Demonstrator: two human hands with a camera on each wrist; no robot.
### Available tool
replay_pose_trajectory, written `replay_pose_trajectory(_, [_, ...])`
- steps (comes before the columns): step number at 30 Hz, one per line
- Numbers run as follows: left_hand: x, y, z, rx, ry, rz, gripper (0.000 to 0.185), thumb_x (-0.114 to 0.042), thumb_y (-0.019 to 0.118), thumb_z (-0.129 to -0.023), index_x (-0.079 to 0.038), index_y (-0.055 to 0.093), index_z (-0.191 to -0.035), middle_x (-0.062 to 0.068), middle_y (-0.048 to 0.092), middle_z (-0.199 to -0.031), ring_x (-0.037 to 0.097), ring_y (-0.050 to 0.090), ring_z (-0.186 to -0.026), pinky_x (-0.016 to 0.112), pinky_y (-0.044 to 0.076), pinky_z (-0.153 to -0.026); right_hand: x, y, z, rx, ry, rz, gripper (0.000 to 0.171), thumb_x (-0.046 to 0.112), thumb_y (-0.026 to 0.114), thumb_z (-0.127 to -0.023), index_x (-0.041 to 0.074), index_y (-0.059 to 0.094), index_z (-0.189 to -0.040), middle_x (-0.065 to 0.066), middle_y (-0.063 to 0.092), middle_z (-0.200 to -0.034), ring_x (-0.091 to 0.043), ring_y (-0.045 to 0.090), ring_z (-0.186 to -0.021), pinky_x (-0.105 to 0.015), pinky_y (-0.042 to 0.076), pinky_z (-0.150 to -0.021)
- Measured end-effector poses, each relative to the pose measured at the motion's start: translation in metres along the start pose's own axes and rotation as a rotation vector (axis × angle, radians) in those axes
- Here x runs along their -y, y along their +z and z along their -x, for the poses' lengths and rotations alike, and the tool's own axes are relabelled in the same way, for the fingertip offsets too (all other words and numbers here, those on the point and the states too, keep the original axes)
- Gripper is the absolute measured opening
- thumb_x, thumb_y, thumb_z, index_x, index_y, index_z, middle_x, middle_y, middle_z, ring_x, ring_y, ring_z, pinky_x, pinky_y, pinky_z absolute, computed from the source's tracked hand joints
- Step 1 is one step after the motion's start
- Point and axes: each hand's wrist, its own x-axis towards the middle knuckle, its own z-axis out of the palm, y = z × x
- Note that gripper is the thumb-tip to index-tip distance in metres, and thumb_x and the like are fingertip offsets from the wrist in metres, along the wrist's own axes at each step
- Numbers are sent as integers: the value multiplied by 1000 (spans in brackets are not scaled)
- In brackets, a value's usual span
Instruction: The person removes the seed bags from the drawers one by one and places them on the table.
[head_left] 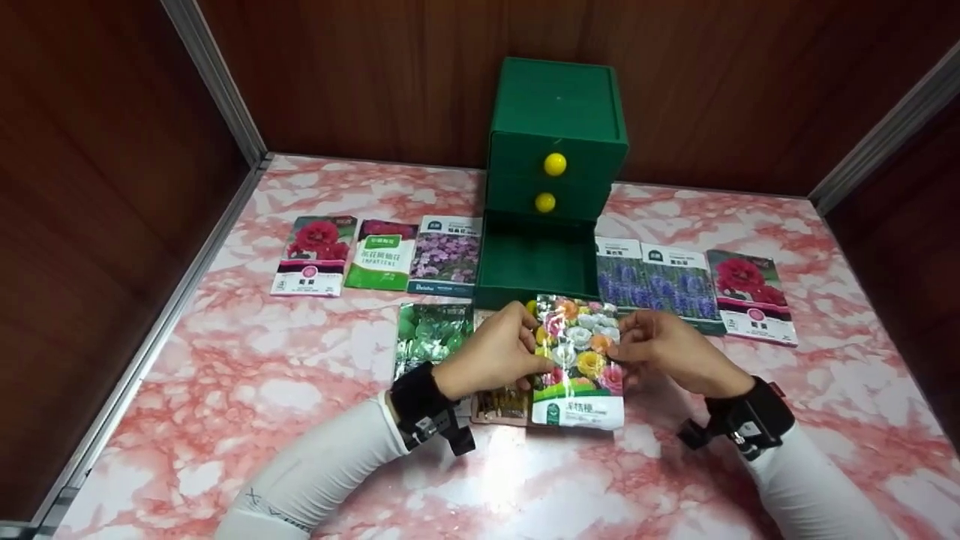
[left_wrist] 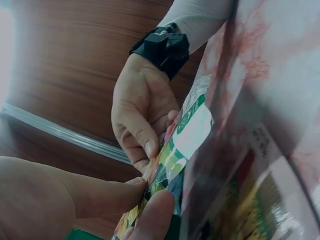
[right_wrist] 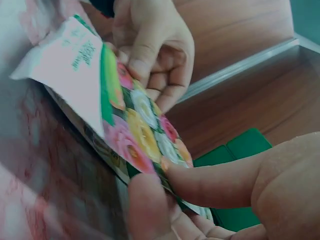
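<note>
Both hands hold one flower seed packet just above the desk, near the open bottom drawer of the green drawer box — left hand pinching its left edge, right hand pinching its right edge, fingers closed on the foil. Step in hand, as judged: the packet lifted off the small pile. The next move calls for carrying it far-ward, level, over the drawer's front wall — other packets lie in rows left and right

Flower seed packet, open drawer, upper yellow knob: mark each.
flower seed packet (head_left: 579,358), head view, printed front.
open drawer (head_left: 534,259), head view, inner floor.
upper yellow knob (head_left: 555,163), head view, its centre.
</note>
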Motion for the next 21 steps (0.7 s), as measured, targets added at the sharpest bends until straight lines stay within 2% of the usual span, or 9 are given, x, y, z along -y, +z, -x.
replay_pose_trajectory(3, [3, 4, -3, 8, -4, -21, 53, -9, 91, -94, -5, 54, -132, 9, 66, -101, 27, 71, -68, 41, 66, -67, -1, -3, -1, 8, 24, 7, 37, 5, 80, -100, -8, 54, -124, -10, 66, -88, -22, 72, -68, -40, 67, -68])
replay_pose_trajectory(6, [8, 8, -6, 17, -15, 9, 53, -5, 91, -93, -3, 54, -132, 10, 67, -104, 22, 70, -66, 39, 66, -65, -3, -6, -2, 23, 38, 14, 38, 4, 81, -100, -9, 54, -123, -11, 67, -89, -21, 72, -68, -38, 67, -67])
replay_pose_trajectory(8, [11, 10, -7, 26, -25, 48, 56, -2, 90, -93, 0, 54, -136, 11, 67, -107, 24, 71, -65, 40, 67, -63, -6, -7, -3, 25, 49, 22, 37, 5, 81, -100, -8, 55, -122, -12, 69, -90, -21, 72, -68, -37, 66, -67])
replay_pose_trajectory(15, [17, 14, -12, 27, 6, -51, 68, -11, 95, -88, 3, 59, -144, 6, 72, -109, 12, 68, -88, 28, 61, -80, -11, -16, -9, -4, 113, 49, 36, 5, 83, -98, -7, 59, -122, -9, 67, -93, -20, 72, -74, -34, 66, -68])
replay_pose_trajectory(19, [17, 15, -12, 75, -2, 4, 75, -11, 95, -88, 6, 57, -150, 5, 74, -112, 11, 70, -92, 28, 63, -85, -13, -23, -10, 13, 138, 19, 38, 0, 82, -98, -10, 56, -124, -9, 65, -93, -19, 72, -75, -34, 67, -70])
replay_pose_trajectory(21, [17, 15, -12, 94, -6, 51, 74, -9, 95, -88, 7, 58, -150, 7, 74, -111, 10, 69, -90, 26, 62, -81, -13, -25, -10, 25, 141, 15, 40, 0, 81, -98, -11, 56, -126, -10, 67, -94, -19, 72, -74, -34, 67, -71])
